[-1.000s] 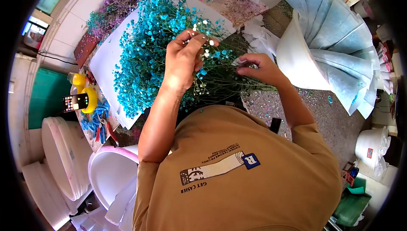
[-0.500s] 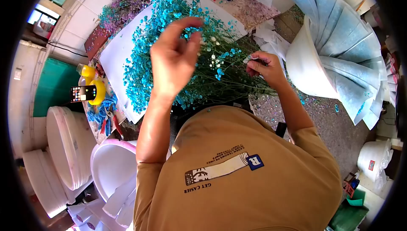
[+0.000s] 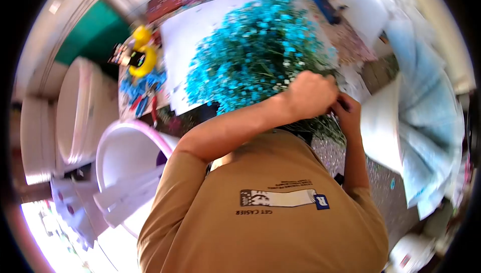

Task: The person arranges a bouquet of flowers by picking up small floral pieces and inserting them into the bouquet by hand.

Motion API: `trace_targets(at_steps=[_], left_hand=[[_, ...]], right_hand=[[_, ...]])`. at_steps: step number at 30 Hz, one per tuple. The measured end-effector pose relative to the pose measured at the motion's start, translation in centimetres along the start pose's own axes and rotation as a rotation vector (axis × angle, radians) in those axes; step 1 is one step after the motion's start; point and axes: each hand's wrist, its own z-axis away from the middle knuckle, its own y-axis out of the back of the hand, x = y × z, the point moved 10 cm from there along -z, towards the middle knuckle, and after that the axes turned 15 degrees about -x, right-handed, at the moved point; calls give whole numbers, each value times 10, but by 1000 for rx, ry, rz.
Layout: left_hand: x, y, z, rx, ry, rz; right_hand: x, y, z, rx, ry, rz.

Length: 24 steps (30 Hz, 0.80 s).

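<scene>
A big bunch of turquoise-dyed baby's breath lies on a white sheet, its green stems pointing right toward my body. A few white blossoms show among the blue. Across the stem end reaches my left hand, fingers curled closed and meeting my right hand. The fingers of the right are also bent together, just beside the stems. What either hand pinches is hidden between them and blurred.
To the right stands a white bucket with pale blue wrapping sheets. A blue tool sits at the back. Left are a phone, yellow containers, pliers and large white tubs.
My left hand has come from above the blossoms rightward and down to my right hand, its fingers closing. The view has turned, shifting the bunch to the right.
</scene>
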Motion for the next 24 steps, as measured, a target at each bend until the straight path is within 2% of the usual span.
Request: trace_targets(at_steps=[2, 5, 7, 8, 11, 16, 18, 20, 22, 24], left_hand=[[-1, 1, 4, 69, -21, 44], [-8, 1, 8, 201, 53, 123], [-18, 4, 13, 311, 75, 332], [-19, 3, 12, 323, 90, 331], [-32, 5, 19, 415, 115, 550], [-38, 7, 27, 454, 165, 597], [-44, 5, 30, 498, 218, 612], [-94, 50, 59, 705, 398, 544], [-136, 99, 107, 861, 410, 946], [-134, 149, 148, 1022, 230, 1117]], right_hand=[[8, -1, 0, 14, 2, 27], [1, -3, 1, 10, 14, 47], [2, 2, 2, 60, 49, -24], [2, 2, 1, 43, 54, -16], [-15, 2, -1, 63, 129, 112], [-29, -3, -4, 55, 200, 184], [-34, -8, -2, 40, 164, 216], [5, -5, 3, 20, 106, 141], [20, -6, 0, -1, 46, 69], [18, -4, 2, -6, 3, 52]])
